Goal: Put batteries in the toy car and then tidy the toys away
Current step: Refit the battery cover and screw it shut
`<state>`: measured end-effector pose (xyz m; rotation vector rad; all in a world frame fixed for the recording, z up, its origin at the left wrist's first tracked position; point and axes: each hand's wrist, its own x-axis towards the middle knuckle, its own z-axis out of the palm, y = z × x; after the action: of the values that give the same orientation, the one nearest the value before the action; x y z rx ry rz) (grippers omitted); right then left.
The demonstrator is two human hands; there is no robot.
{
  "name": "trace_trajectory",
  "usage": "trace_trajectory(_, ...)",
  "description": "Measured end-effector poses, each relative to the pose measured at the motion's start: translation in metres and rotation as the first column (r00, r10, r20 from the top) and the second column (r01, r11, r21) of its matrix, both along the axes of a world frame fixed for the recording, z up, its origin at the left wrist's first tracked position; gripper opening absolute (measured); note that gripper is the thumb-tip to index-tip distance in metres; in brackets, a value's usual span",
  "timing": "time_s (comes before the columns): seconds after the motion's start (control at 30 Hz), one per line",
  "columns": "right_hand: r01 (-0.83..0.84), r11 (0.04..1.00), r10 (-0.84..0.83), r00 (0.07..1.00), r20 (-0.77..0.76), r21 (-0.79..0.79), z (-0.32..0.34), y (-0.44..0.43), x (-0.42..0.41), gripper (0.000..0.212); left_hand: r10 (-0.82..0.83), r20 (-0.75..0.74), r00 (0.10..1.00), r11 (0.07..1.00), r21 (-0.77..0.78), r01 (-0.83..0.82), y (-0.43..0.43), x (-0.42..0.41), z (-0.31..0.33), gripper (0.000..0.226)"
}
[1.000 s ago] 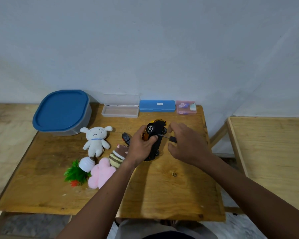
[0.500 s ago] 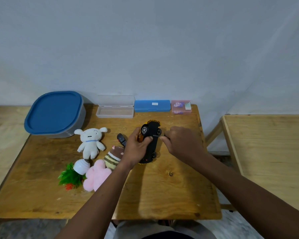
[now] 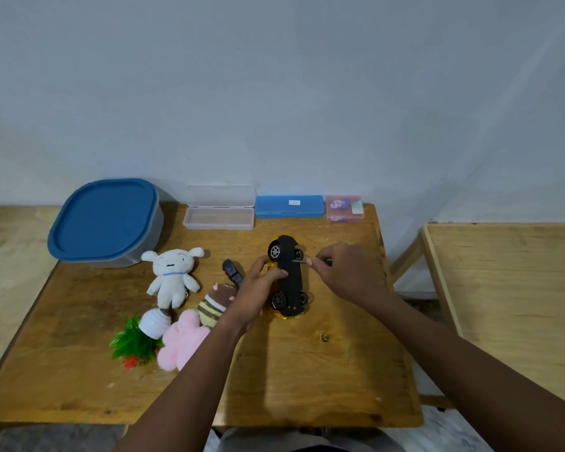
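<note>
The toy car (image 3: 289, 278) is lying wheels-up on the table (image 3: 307, 370) at frame centre; the left hand (image 3: 255, 295) is gripping its left side while the right hand (image 3: 346, 272) is pinching a screwdriver (image 3: 299, 261) whose tip is touching the black underside

Back edge of the tabletop (image 3: 340, 370), left to right — tub (image 3: 105, 220), open case (image 3: 218, 218), shut case (image 3: 289, 207), small box (image 3: 344, 208). The toy car (image 3: 291, 278) is before them, soft toys (image 3: 173, 275) to its left.
</note>
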<state>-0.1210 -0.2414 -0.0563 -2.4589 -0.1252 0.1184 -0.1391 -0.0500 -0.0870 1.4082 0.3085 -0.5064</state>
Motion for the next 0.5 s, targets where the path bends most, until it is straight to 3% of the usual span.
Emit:
trace_trajectory(0.2, 0.004, 0.996, 0.001, 0.998, -0.06, 0.084, -0.001, -0.011, 0.008, 0.03, 0.02, -0.172, 0.985, 0.958, -0.277, -0.067, 0.004, 0.008, -0.003, 0.042)
trace_trajectory(0.3, 0.027, 0.994, -0.012, 0.99, -0.138, 0.105, -0.011, -0.016, 0.01, 0.029, -0.01, -0.188, 0.982, 0.963, -0.266, -0.041, 0.002, 0.013, -0.004, 0.039)
trace_trajectory(0.37, 0.029, 0.997, -0.015, 0.983, -0.185, 0.072, -0.017, -0.019, 0.01, 0.022, 0.004, -0.175, 0.985, 0.993, -0.118, -0.025, -0.004, 0.018, -0.001, 0.037)
trace_trajectory(0.43, 0.047, 0.998, -0.035, 0.975, -0.218, 0.052, -0.023, -0.021, 0.01, 0.018, 0.024, -0.115, 0.993, 0.988, 0.157, -0.006, -0.013, 0.023, -0.002, 0.049)
trace_trajectory(0.5, 0.083, 0.993, -0.061, 0.965, -0.255, 0.078, -0.029, -0.021, 0.011, 0.018, -0.02, 0.019, 1.0, 0.85, 0.526, 0.006, -0.022, 0.028, -0.009, 0.065)
